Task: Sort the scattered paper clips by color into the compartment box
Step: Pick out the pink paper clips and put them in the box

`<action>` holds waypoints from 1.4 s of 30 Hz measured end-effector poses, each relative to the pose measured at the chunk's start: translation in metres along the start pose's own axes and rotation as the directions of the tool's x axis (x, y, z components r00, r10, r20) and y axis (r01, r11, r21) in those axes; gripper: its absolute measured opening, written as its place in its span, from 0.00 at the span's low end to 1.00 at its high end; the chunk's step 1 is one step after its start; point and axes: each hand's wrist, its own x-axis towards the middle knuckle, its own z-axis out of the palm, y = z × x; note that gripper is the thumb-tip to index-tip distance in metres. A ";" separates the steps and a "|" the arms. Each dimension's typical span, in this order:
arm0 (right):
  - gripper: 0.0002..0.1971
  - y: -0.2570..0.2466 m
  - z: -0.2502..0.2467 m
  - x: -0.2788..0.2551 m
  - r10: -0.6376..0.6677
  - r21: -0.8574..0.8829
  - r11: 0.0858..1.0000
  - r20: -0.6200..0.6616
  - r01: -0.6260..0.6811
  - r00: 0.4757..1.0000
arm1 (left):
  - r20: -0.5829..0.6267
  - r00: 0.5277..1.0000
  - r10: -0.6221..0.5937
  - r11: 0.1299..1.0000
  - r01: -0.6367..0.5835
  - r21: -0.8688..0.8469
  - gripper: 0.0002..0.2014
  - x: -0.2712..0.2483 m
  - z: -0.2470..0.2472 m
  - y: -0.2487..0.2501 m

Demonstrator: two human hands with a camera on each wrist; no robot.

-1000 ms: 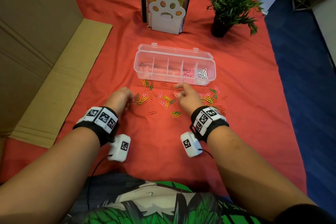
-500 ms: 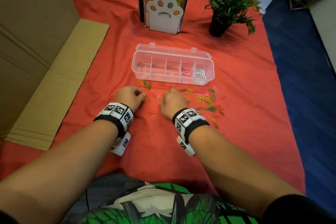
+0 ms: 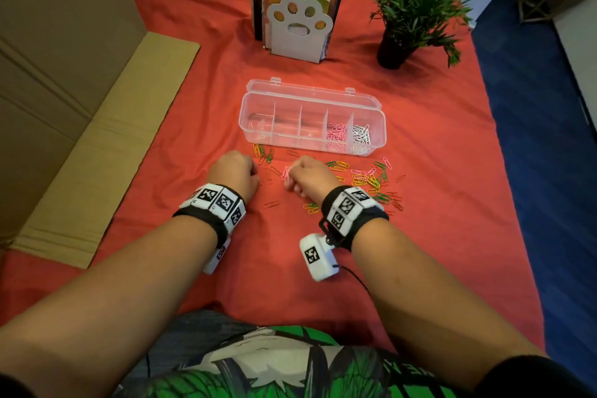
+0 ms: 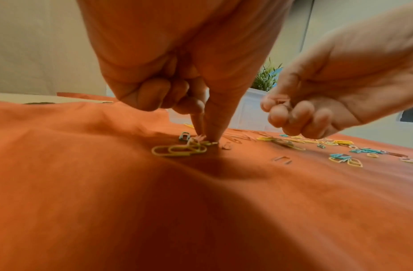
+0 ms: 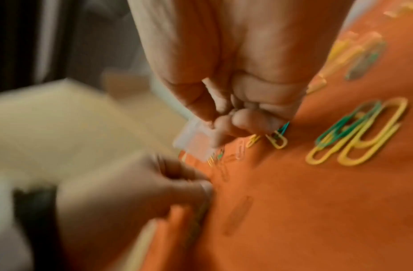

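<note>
Mid-gathering: my left hand [image 4: 177, 77] pinches at a pink clip [image 4: 199, 137] on the counter, lower centre, while my right hand [image 4: 316, 95] is curled — seemingly around pink clips already. Next, carry them to the compartment box [image 3: 255, 113] at centre frame — pink section.

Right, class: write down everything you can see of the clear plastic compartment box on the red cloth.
The compartment box is long, of clear plastic, with its hinged lid open behind it and two small latches on the lid's far edge. Thin dividers split it into five compartments. The rightmost holds white clips, the next holds pink clips; the other three look empty. It sits flat on the red cloth, beyond the scattered clips. Neither hand touches it.
</note>
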 end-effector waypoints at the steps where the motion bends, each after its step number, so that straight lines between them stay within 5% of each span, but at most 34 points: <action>1: 0.11 -0.001 -0.003 -0.003 0.046 0.210 0.976 0.007 -0.047 0.999 | 0.006 1.000 0.003 1.000 -0.003 0.012 0.07 0.000 0.000 0.001; 4: 0.14 -0.003 -0.008 -0.004 0.073 0.590 0.802 0.061 -0.095 0.995 | 0.024 1.000 -0.016 0.999 0.017 -0.032 0.07 0.001 0.004 -0.001; 8: 0.08 -0.007 -0.008 -0.002 0.079 0.763 0.621 0.166 -0.179 0.983 | 0.020 0.994 -0.105 0.952 0.107 -0.286 0.05 0.004 0.004 -0.004; 10: 0.09 -0.010 -0.005 0.001 0.082 0.732 0.664 0.130 -0.152 0.988 | 0.066 0.982 -0.177 0.872 0.188 -0.453 0.05 0.006 0.001 -0.007; 11: 0.11 -0.010 -0.004 0.005 0.076 0.628 0.771 0.078 -0.108 0.994 | 0.102 0.973 -0.205 0.816 0.228 -0.532 0.07 0.006 0.000 -0.008; 13: 0.15 -0.007 -0.002 0.010 0.038 0.272 0.962 -0.016 -0.033 0.999 | 0.211 0.941 -0.265 0.597 0.332 -0.730 0.11 0.005 -0.004 -0.006; 15: 0.19 -0.007 -0.002 0.011 0.023 0.130 0.991 -0.031 -0.019 0.999 | 0.376 0.880 -0.289 0.272 0.452 -0.850 0.13 0.002 -0.009 -0.002; 17: 0.16 -0.006 -0.002 0.007 0.072 0.337 0.939 0.015 -0.073 0.997 | 0.488 0.836 -0.251 0.022 0.509 -0.861 0.13 -0.001 -0.017 0.003; 20: 0.11 -0.002 -0.010 -0.003 0.137 0.637 0.752 0.099 -0.168 0.986 | 0.563 0.810 -0.162 -0.101 0.554 -0.826 0.11 -0.003 -0.021 0.010; 23: 0.12 0.011 -0.024 -0.006 0.129 0.564 0.818 0.012 -0.113 0.992 | 0.547 0.819 -0.174 0.010 0.556 -0.831 0.10 -0.001 -0.016 0.023; 25: 0.15 0.024 -0.038 -0.004 0.113 0.415 0.907 -0.074 -0.073 0.991 | 0.439 0.874 -0.207 0.302 0.484 -0.821 0.10 0.001 -0.010 0.031; 27: 0.12 0.037 -0.056 -0.003 0.082 0.180 0.983 -0.203 -0.045 0.976 | 0.246 0.956 -0.162 0.717 0.285 -0.636 0.09 0.006 -0.003 0.035; 29: 0.09 0.050 -0.075 -0.004 0.038 -0.055 0.997 -0.339 -0.061 0.940 | 0.112 0.990 -0.091 0.924 0.126 -0.360 0.08 0.007 0.002 0.038; 33: 0.15 0.071 -0.095 -0.015 -0.052 -0.370 0.921 -0.425 -0.121 0.904 | -0.023 1.000 -0.018 0.987 0.014 -0.159 0.10 0.008 0.011 0.042; 39: 0.15 0.082 -0.100 -0.029 0.032 -0.318 0.938 -0.324 -0.141 0.945 | 0.012 1.000 0.006 0.994 -0.004 -0.109 0.07 0.008 0.019 0.041; 42: 0.09 0.079 -0.103 -0.027 -0.033 -0.349 0.931 -0.358 -0.101 0.933 | 0.016 1.000 0.009 0.997 -0.008 -0.075 0.08 0.008 0.025 0.040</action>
